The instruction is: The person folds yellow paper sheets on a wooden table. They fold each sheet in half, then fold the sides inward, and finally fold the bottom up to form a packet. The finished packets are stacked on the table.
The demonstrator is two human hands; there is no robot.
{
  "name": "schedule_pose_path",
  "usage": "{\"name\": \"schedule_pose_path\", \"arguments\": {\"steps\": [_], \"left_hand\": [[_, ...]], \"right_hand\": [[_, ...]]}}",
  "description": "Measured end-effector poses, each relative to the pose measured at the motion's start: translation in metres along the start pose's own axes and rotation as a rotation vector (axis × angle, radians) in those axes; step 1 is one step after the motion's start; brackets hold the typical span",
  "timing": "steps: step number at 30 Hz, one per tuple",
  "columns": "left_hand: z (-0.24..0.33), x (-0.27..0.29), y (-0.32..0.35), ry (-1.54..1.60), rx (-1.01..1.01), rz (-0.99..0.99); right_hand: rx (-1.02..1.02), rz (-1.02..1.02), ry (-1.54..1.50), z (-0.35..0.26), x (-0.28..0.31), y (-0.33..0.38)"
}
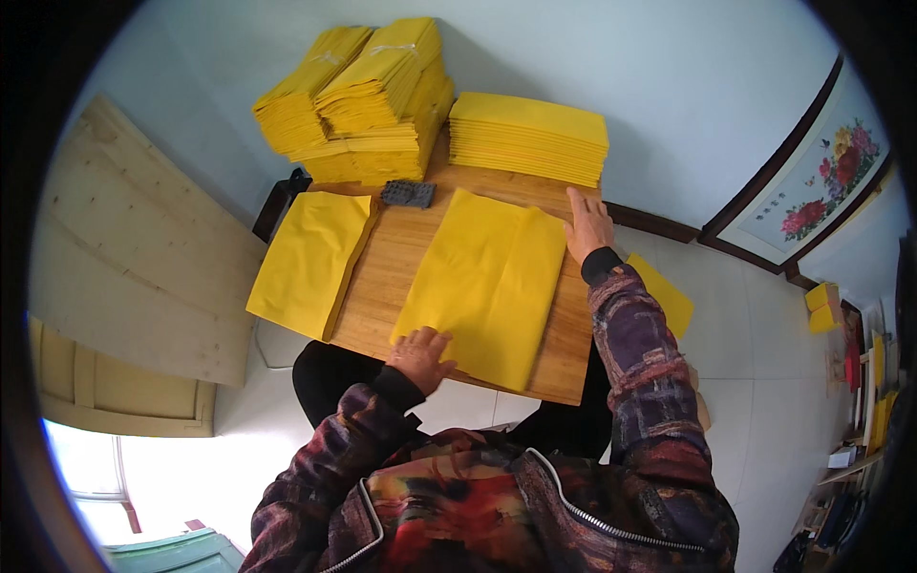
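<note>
A large yellow sheet (485,286), paper-like with a lengthwise crease, lies flat on the wooden table (373,296) in front of me. My left hand (420,361) is at its near left corner, fingers apart and holding nothing. At the sheet's far right corner is my right hand (588,227), its fingers stretched out along the edge; whether they touch the sheet is hard to tell. To the left lies a separate thin yellow stack (310,253), slightly wrinkled on top.
Tied yellow bundles (382,76) are piled at the back left, beside a neat folded yellow stack (528,134). A small dark grey block (408,194) lies in front of them. More yellow material (664,294) is below the table's right side. A framed flower picture (812,186) leans at the right.
</note>
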State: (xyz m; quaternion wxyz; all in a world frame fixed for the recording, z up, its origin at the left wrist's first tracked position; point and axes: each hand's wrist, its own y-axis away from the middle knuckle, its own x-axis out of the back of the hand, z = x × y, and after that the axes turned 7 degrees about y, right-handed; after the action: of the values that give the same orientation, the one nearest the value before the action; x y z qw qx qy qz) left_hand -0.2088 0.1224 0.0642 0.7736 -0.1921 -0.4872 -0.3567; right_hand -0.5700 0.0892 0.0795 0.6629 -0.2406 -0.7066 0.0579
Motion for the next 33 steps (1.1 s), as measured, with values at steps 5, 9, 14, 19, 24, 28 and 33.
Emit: {"name": "schedule_pose_path", "arguments": {"steps": [5, 9, 14, 19, 24, 28, 33], "left_hand": [[0.005, 0.000, -0.011, 0.334, -0.176, 0.033], [-0.026, 0.008, -0.052, -0.058, -0.219, 0.189], [-0.041, 0.014, -0.079, -0.271, -0.106, -0.067], [-0.012, 0.006, -0.058, -0.167, -0.072, -0.158], [0.032, -0.013, -0.037, 0.011, -0.118, -0.143], [0.036, -0.012, -0.040, 0.266, -0.107, -0.120], [0.012, -0.006, -0.100, 0.037, -0.357, 0.219]], "right_hand": [[0.105, -0.005, -0.200, -0.035, 0.025, 0.057], [0.260, -0.231, -0.267, -0.075, 0.062, 0.149], [0.321, -0.188, -0.199, -0.119, 0.056, 0.198], [0.280, -0.176, -0.131, -0.070, 0.056, 0.202], [0.169, -0.303, -0.037, -0.005, 0.069, 0.188], [0.091, -0.156, -0.038, -0.005, 0.066, 0.182], [0.129, -0.228, -0.144, -0.041, 0.050, 0.173]]}}
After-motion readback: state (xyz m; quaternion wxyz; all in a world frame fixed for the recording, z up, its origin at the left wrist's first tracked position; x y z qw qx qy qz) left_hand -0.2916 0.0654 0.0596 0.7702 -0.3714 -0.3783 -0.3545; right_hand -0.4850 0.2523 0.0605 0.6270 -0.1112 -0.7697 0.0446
